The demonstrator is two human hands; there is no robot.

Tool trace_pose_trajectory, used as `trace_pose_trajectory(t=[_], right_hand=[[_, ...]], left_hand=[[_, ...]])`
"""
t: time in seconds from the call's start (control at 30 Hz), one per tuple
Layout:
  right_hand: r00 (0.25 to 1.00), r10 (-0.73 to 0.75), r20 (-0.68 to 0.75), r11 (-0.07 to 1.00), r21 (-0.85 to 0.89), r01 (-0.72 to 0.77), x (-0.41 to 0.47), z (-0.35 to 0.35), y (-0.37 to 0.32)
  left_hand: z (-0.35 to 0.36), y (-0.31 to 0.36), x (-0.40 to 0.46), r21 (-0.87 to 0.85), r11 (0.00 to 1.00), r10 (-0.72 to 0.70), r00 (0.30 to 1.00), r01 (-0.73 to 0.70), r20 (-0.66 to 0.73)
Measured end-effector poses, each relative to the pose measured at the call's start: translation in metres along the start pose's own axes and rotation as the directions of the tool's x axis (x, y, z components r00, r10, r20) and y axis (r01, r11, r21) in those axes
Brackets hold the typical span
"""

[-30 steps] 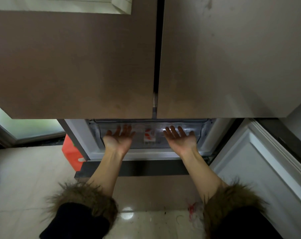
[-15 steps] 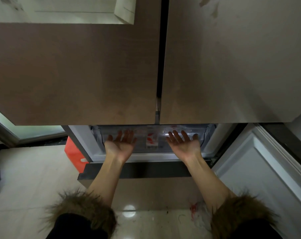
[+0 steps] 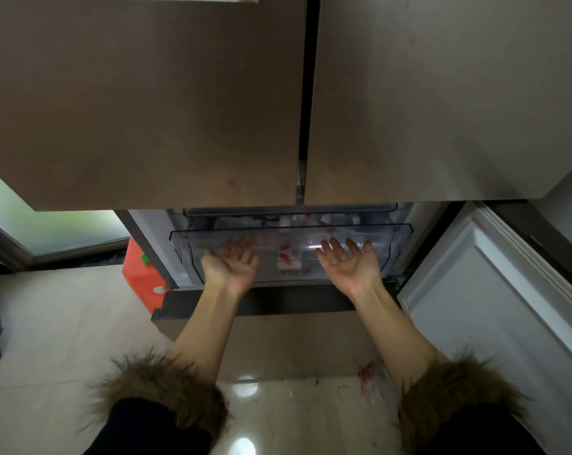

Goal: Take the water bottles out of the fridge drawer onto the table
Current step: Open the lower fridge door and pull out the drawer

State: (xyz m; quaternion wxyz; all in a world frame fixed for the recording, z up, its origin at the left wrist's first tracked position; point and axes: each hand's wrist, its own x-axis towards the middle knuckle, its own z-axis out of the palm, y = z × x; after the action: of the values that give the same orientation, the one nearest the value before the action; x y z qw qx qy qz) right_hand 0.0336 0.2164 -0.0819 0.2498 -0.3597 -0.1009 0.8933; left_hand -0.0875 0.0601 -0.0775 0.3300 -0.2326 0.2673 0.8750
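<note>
A clear plastic fridge drawer (image 3: 396,232) sticks out below the two closed brown upper doors (image 3: 146,110). Through its front wall I see a water bottle (image 3: 287,259) with a red and white label, and more bottle tops farther back, blurred. My left hand (image 3: 232,267) and my right hand (image 3: 350,264) are palm up against the drawer's front, left and right of the bottle. Their fingertips are hooked into the front wall.
The lower right fridge door (image 3: 494,290) stands swung open on my right. A dark lower drawer front (image 3: 261,303) juts out beneath my hands. An orange container (image 3: 140,277) stands on the floor at the left. A crumpled plastic bag (image 3: 370,376) lies on the tiles.
The clear drawer has slid out toward me with both hands on its front; its rim now shows clear of the upper doors. My view has dropped slightly.
</note>
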Motion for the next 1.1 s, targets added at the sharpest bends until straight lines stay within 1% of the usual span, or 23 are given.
trace_pose_trajectory(t=[0.2, 0.53, 0.7, 1.1], right_hand=[[1.0, -0.012, -0.003, 0.999, -0.038, 0.012, -0.013, -0.005, 0.002], [0.999, -0.014, -0.038, 0.999, -0.041, 0.012, -0.039, -0.015, 0.01], [0.999, -0.004, -0.04, 0.999, -0.037, 0.002, -0.055, -0.025, 0.014], [0.999, 0.003, -0.038, 0.999, -0.039, -0.004, -0.106, -0.057, 0.023]], left_hand=[[-0.006, -0.002, -0.01, 0.029, 1.0, 0.002, 0.999, -0.001, -0.034], [-0.016, -0.007, -0.036, 0.048, 0.998, 0.031, 0.996, -0.027, -0.089], [-0.027, -0.011, -0.051, 0.063, 0.998, 0.037, 0.995, -0.031, -0.091], [-0.054, -0.023, -0.101, 0.04, 0.999, 0.033, 0.992, -0.029, -0.118]])
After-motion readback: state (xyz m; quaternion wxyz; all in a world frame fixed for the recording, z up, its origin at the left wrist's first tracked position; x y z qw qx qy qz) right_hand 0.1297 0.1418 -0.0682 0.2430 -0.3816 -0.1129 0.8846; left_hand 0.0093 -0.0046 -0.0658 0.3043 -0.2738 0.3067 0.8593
